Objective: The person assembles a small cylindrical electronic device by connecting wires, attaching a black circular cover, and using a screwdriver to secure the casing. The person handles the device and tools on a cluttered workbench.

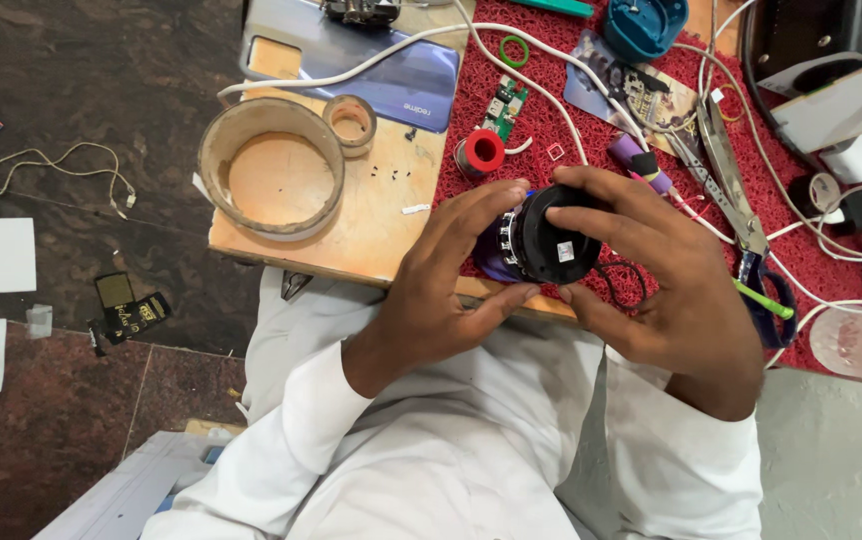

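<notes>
Both of my hands hold a small round black device (551, 243) with a silvery ridged ring and a purple part behind it, just above the front edge of the red mat (541, 130). My left hand (446, 280) grips its left side, fingers on the ring. My right hand (656, 270) wraps over its top and right side, thumb below. Thin black wires hang from the device under my right palm.
A wooden board (371, 215) carries a large tape ring (271, 165), a small tape roll (352, 122) and a phone's back (371, 70). On the mat lie a red spool (481, 152), a green circuit board (506, 105), white cables, scissors (731, 170) and a blue round housing (644, 25).
</notes>
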